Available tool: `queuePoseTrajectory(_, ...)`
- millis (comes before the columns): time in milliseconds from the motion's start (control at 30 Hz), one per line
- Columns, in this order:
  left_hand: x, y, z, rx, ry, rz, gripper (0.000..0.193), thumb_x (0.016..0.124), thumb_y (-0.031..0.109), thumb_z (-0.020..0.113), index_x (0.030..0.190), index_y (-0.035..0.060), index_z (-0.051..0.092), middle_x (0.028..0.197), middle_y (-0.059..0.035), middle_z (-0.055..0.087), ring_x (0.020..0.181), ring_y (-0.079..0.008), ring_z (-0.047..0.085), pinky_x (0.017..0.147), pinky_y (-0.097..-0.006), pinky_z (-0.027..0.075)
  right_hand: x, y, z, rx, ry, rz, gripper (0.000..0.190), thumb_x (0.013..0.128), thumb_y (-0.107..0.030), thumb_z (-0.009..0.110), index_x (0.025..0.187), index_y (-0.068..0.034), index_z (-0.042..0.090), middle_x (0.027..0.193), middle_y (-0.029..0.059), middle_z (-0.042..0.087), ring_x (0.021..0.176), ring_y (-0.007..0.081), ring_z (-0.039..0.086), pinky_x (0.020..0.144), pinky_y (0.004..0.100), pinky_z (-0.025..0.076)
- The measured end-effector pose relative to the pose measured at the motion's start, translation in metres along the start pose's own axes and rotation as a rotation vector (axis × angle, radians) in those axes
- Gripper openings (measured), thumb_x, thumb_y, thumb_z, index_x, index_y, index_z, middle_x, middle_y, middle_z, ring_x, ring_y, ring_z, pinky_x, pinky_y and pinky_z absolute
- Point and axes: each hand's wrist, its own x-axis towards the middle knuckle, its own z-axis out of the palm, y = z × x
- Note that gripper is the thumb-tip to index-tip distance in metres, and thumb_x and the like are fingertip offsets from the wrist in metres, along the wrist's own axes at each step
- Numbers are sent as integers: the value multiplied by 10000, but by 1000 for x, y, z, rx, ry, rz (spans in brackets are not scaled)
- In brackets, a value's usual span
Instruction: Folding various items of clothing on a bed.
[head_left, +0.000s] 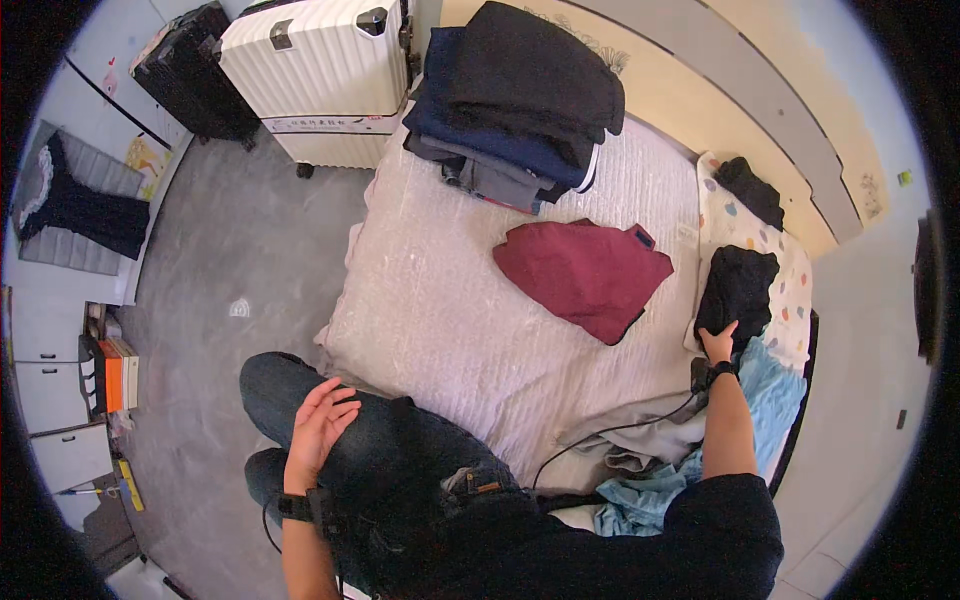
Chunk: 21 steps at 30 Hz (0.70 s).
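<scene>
My left hand (324, 420) is raised over my jeans-clad thigh, palm up, with its fingers apart and nothing in it. My right hand (718, 343) reaches to the right and grips the near edge of a folded black garment (739, 289) lying on a patterned pillow (795, 300); some of its fingertips are hidden. A dark red folded garment (581, 274) lies on the bed (420, 300) in front of me. Beyond it rises a stack of folded dark clothes (525, 90), black and navy above grey.
Another black cloth (750, 189) lies on the pillow's far end. Light-blue cloth (769, 397) and a grey garment (645, 435) lie rumpled by my right arm, with a black cable crossing the grey one. A white suitcase (322, 67) and a black suitcase (191, 82) stand beyond the bed.
</scene>
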Motion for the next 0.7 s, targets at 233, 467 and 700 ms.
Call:
queuePoseTrajectory(233,-1,0,6,24,14,1,326,914,132,438,1215,6,419,1108,-153,546,942,-227,588,825,-305,486,1,-23,2,-50,156,22,1079,618,-374,739,1375,4,69,1087,314,514,1011,396,526,880,413,425)
queuePoseTrajectory(467,-1,-5,0,-27,-10,7,316,924,122,408,1220,12,420,1125,-156,540,975,-246,577,849,-322,473,2,-56,-20,202,345,23,567,713,-194,485,1207,81,438,1160,278,507,1105,385,479,934,385,379)
queuePoseTrajectory(700,5,0,60,76,-247,-91,396,930,256,412,1263,43,377,1212,-165,482,1097,-265,493,904,-386,423,-219,-226,-99,1316,-78,-232,248,683,-5,469,915,-35,550,783,-3,541,676,122,486,623,254,407)
